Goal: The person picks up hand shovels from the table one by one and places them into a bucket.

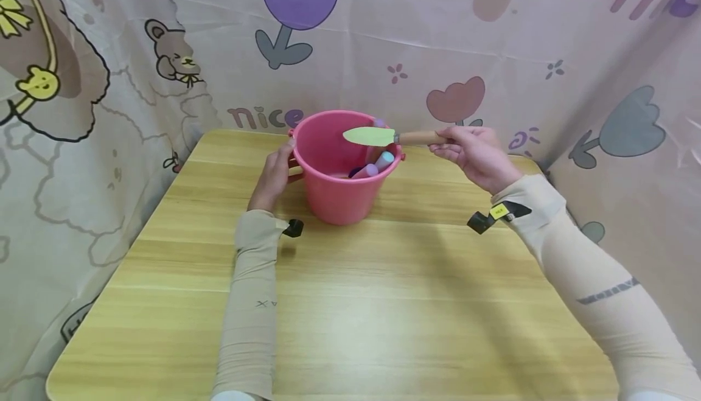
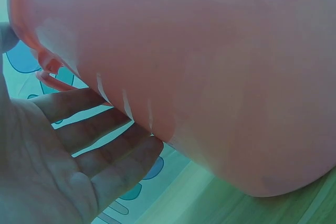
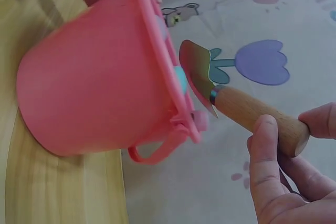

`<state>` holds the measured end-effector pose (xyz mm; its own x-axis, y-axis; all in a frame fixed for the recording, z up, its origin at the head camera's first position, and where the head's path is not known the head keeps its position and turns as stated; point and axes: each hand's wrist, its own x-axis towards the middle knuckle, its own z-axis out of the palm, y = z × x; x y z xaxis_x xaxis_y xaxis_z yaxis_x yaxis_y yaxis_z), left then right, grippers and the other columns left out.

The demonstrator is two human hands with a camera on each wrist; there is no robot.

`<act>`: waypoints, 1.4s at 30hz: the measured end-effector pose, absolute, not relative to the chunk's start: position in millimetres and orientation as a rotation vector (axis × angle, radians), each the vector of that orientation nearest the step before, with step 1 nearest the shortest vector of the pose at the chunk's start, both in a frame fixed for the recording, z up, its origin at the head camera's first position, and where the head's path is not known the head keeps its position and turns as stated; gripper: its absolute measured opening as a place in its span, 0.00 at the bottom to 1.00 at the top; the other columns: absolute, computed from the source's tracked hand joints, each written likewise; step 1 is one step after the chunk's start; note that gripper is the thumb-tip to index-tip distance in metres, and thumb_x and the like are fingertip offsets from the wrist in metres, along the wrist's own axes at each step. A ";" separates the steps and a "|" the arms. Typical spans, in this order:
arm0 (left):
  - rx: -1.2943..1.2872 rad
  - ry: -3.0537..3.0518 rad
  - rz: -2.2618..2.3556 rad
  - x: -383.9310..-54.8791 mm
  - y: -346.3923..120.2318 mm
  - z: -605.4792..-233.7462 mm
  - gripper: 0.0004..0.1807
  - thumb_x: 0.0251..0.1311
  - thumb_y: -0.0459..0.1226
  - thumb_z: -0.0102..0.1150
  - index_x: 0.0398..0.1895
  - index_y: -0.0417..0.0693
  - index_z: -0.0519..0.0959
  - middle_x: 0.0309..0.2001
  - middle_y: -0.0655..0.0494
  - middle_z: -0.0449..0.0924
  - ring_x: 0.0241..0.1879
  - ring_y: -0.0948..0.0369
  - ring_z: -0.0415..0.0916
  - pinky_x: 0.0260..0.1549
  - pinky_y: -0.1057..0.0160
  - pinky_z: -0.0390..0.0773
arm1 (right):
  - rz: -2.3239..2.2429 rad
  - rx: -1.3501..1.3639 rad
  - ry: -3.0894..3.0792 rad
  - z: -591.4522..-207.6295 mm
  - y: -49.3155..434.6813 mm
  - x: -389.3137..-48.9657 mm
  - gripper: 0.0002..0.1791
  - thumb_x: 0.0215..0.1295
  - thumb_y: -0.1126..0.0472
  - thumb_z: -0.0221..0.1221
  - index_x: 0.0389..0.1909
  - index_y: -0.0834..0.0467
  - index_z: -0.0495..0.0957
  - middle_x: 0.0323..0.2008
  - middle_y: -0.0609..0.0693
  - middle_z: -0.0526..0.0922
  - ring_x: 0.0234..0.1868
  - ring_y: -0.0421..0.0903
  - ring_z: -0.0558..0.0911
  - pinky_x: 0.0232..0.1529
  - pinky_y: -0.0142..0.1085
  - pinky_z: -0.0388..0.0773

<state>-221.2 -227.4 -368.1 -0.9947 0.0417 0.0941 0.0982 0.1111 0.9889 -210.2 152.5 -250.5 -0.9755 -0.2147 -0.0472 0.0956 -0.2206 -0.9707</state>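
My right hand (image 1: pixel 473 154) pinches the end of the wooden handle (image 3: pixel 252 111) of a small garden trowel (image 1: pixel 369 136). The trowel's yellow-green blade (image 3: pixel 197 69) lies level over the open mouth of a pink bucket (image 1: pixel 345 200). My left hand (image 1: pixel 274 173) holds that bucket at its left side, thumb at the rim and fingers (image 2: pixel 121 127) against the outer wall. Inside the bucket are a purple-ended handle (image 1: pixel 367 171), a light-blue-ended one (image 1: pixel 385 159) and another purple end behind the blade. Their lower parts are hidden in the bucket.
The bucket stands toward the back of a wooden table (image 1: pixel 339 303). Its pink carrying handle (image 3: pixel 163 148) hangs down outside. A printed curtain (image 1: pixel 372 42) borders the table at the back and sides.
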 end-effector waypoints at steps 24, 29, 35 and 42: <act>-0.171 -2.323 -2.057 -221.6 -228.3 -369.0 0.37 0.76 0.66 0.32 0.73 0.55 0.71 0.71 0.50 0.71 0.71 0.48 0.70 0.69 0.44 0.77 | -1.806 -0.237 2.391 -261.4 107.8 -236.7 0.18 0.71 0.61 0.63 0.53 0.71 0.83 0.36 0.49 0.90 0.33 0.41 0.90 0.47 0.32 0.90; -0.155 -2.329 -2.047 -221.1 -228.1 -369.5 0.38 0.74 0.67 0.33 0.72 0.55 0.72 0.71 0.52 0.71 0.71 0.49 0.69 0.69 0.44 0.78 | -1.683 -0.274 2.514 -257.1 102.0 -234.6 0.17 0.70 0.59 0.64 0.51 0.67 0.86 0.36 0.49 0.91 0.32 0.42 0.90 0.45 0.31 0.90; -0.133 -2.337 -2.044 -221.1 -226.9 -369.6 0.38 0.73 0.68 0.33 0.72 0.57 0.72 0.71 0.53 0.71 0.70 0.50 0.70 0.69 0.45 0.78 | -1.552 -0.379 2.556 -254.1 93.7 -229.7 0.13 0.68 0.54 0.67 0.45 0.59 0.90 0.39 0.51 0.93 0.39 0.47 0.90 0.45 0.34 0.90; -0.140 -2.319 -2.055 -219.8 -226.9 -367.9 0.38 0.74 0.68 0.33 0.72 0.55 0.72 0.70 0.52 0.72 0.70 0.49 0.70 0.68 0.45 0.79 | -1.417 -0.389 2.731 -255.7 89.4 -233.7 0.12 0.67 0.54 0.67 0.44 0.58 0.90 0.37 0.52 0.92 0.35 0.46 0.88 0.40 0.32 0.89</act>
